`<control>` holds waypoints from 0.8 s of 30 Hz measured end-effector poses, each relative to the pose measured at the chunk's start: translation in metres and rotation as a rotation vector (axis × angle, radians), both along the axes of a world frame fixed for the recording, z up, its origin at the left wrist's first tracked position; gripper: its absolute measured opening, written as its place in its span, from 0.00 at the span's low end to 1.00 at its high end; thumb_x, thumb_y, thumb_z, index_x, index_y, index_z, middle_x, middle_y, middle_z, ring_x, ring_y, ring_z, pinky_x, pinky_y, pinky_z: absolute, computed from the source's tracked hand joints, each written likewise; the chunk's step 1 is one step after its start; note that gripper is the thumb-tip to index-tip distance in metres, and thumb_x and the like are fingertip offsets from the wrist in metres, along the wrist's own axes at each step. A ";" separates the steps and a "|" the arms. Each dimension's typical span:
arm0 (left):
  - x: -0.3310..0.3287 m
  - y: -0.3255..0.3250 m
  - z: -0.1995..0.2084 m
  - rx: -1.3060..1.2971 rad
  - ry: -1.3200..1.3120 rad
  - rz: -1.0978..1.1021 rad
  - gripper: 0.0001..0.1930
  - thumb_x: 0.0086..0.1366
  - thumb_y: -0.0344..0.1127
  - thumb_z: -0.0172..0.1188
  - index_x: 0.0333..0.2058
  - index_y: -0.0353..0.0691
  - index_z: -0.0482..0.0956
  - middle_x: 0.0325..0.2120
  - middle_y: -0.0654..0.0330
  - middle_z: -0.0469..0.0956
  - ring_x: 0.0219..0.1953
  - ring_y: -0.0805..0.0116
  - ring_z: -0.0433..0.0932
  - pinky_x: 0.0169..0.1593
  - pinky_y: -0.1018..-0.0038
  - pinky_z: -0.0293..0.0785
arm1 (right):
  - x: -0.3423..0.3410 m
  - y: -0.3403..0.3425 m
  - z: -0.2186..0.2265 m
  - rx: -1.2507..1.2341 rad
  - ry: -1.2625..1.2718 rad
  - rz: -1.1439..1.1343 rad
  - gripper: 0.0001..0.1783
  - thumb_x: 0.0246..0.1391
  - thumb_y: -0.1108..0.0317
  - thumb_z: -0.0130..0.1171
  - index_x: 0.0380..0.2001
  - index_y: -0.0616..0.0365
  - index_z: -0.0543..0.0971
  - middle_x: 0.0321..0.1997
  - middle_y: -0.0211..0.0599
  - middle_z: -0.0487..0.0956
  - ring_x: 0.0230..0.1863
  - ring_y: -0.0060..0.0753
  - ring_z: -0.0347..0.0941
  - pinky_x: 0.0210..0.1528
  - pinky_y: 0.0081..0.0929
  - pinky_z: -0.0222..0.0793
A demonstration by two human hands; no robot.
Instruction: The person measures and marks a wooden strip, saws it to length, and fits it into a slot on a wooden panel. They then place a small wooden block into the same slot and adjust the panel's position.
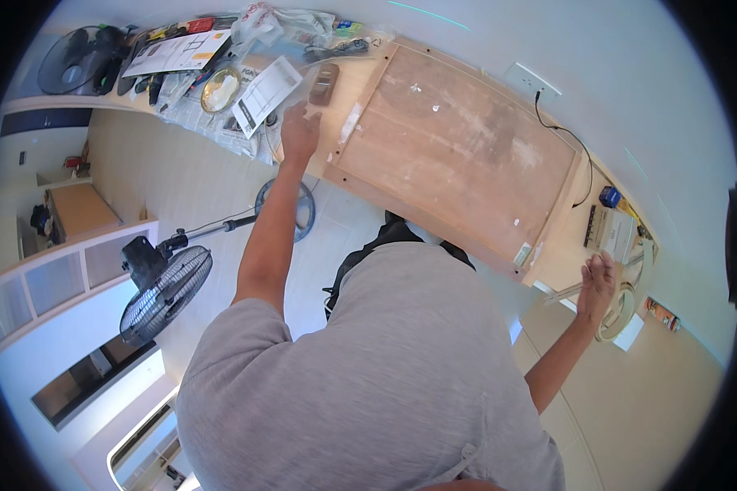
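My left hand [300, 131] reaches over the left part of the worktop with fingers stretched forward; I see nothing held in it. Just beyond it lie a brown handheld device [323, 84] and a printed white sheet [267, 96]. A wooden panel [467, 123] with a raised frame and pale scuffs lies between my hands. On the right, my right hand [599, 282] is lifted, its fingers loosely bent and a little apart, with nothing visible in it. Near it are a white box [611, 232] and a coil of cream strip [621, 315].
Tools, plastic bags [274, 29] and a round yellow tin [220, 90] crowd the far left. A black cord [567, 131] runs from a wall socket [534, 80]. A stand fan [165, 295] is at left; a sealant tube [662, 314] lies at right.
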State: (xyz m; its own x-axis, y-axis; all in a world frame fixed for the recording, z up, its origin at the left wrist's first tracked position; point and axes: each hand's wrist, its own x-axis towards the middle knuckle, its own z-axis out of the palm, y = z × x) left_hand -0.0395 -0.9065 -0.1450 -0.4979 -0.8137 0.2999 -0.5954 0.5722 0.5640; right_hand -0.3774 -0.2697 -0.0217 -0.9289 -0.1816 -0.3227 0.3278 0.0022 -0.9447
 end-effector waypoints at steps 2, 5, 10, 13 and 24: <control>-0.016 0.004 0.004 -0.008 -0.004 -0.042 0.21 0.64 0.35 0.66 0.52 0.31 0.77 0.41 0.44 0.79 0.45 0.43 0.79 0.49 0.54 0.76 | 0.021 -0.019 -0.010 0.033 -0.018 0.039 0.14 0.65 0.71 0.67 0.52 0.59 0.80 0.45 0.30 0.82 0.45 0.23 0.78 0.48 0.22 0.76; -0.030 0.009 0.005 -0.067 0.009 0.015 0.20 0.63 0.34 0.66 0.51 0.32 0.76 0.42 0.45 0.77 0.46 0.43 0.78 0.50 0.54 0.75 | 0.049 -0.042 -0.021 0.062 -0.071 0.062 0.14 0.64 0.72 0.67 0.51 0.59 0.80 0.44 0.30 0.82 0.44 0.23 0.78 0.48 0.21 0.75; 0.014 -0.022 -0.025 -0.085 0.050 0.156 0.14 0.66 0.34 0.62 0.47 0.32 0.78 0.42 0.45 0.79 0.45 0.47 0.79 0.49 0.56 0.75 | 0.088 -0.051 -0.029 0.111 -0.177 -0.007 0.12 0.64 0.72 0.66 0.50 0.58 0.81 0.43 0.29 0.82 0.43 0.22 0.78 0.47 0.22 0.75; 0.057 -0.064 -0.046 -0.128 0.117 0.266 0.15 0.68 0.36 0.58 0.46 0.31 0.79 0.38 0.43 0.81 0.45 0.42 0.79 0.51 0.54 0.74 | 0.109 -0.050 -0.035 0.135 -0.185 -0.038 0.11 0.65 0.72 0.65 0.49 0.57 0.81 0.42 0.27 0.81 0.43 0.21 0.77 0.46 0.22 0.74; -0.073 0.031 0.046 0.378 0.279 -0.392 0.10 0.74 0.31 0.59 0.48 0.30 0.80 0.37 0.57 0.82 0.39 0.70 0.80 0.44 0.72 0.78 | 0.229 -0.059 -0.079 0.051 -0.334 0.109 0.08 0.59 0.70 0.68 0.40 0.58 0.82 0.34 0.29 0.82 0.34 0.22 0.77 0.40 0.24 0.74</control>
